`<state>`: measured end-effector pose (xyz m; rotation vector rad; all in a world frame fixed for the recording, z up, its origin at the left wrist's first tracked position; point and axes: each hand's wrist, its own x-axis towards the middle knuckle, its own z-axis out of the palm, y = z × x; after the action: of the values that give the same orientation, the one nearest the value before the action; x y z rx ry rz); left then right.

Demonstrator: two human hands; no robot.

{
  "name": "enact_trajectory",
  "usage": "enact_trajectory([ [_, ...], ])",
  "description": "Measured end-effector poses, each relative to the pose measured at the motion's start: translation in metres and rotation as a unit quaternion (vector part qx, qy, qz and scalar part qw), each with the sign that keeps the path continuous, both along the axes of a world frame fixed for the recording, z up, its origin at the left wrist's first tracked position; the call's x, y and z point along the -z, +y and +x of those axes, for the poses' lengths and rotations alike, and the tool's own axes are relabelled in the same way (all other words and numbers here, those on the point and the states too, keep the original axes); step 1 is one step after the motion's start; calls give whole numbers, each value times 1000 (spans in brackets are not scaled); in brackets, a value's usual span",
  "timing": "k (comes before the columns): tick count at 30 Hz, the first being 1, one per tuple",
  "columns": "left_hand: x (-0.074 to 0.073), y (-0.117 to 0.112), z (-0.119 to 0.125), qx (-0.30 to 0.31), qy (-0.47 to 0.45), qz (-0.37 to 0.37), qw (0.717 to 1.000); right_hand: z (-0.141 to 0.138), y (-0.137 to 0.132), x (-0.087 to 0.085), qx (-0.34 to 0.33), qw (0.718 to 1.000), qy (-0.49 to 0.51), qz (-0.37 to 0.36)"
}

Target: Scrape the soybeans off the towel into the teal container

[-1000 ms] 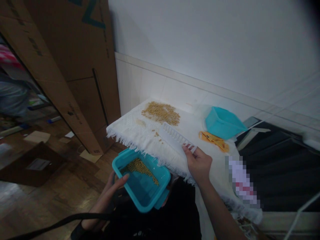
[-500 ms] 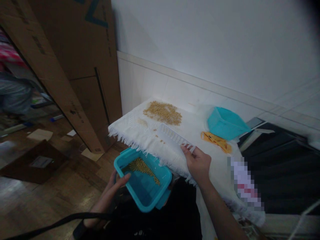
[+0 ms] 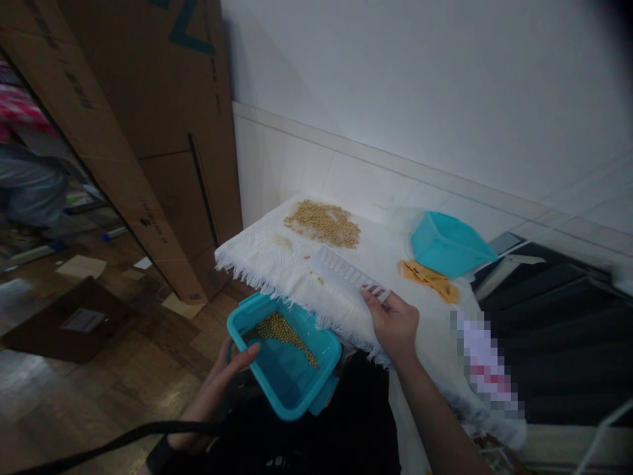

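Note:
My left hand (image 3: 232, 369) grips the left side of a blue plastic tub (image 3: 291, 396), its thumb over the rim. Soybeans (image 3: 279, 328) lie along the far side of the tub's floor, which tilts below the table's front edge. My right hand (image 3: 395, 323) is closed on the near end of a white slotted plastic piece (image 3: 341, 270), held low over the white fringed cloth (image 3: 257, 254). Whether the piece touches the cloth I cannot tell. Beyond its far end, a spread of soybeans (image 3: 324, 223) lies on the cloth, and a few loose ones are scattered nearer the edge.
A second blue container (image 3: 448, 244) stands at the table's right, beside a crumpled orange cloth (image 3: 430, 280). The white wall (image 3: 395, 86) rises behind. On the left is a tall cardboard box (image 3: 178, 165), with flat cardboard (image 3: 69, 320) on the wooden floor.
Almost nothing differs. The view has shifted very slightly; both hands keep their holds, and the tub and the slotted piece stay nearly where they were.

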<state>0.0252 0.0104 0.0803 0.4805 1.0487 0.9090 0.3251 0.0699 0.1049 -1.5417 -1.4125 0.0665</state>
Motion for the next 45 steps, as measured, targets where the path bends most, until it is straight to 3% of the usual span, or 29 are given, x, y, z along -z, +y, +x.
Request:
enact_trajectory([
  [14,2,1,-3,6,3,17,1000,3,5,-5,-43,999,22,-18],
  [18,7,8,-3,-6,8,-14,1000,2,6,-7,-65,997,25,-13],
  [27,16,16,-2,-11,22,-38,999,-6,-20,-4,-98,993,-63,32],
  [31,15,16,-1,-10,34,-32,999,-7,-20,-2,-89,992,-76,48],
  [37,14,16,-2,-6,28,-38,999,-3,-14,-3,-43,998,-18,30],
  [45,13,16,0,-3,35,-37,999,1,-21,-1,-62,998,-2,9],
])
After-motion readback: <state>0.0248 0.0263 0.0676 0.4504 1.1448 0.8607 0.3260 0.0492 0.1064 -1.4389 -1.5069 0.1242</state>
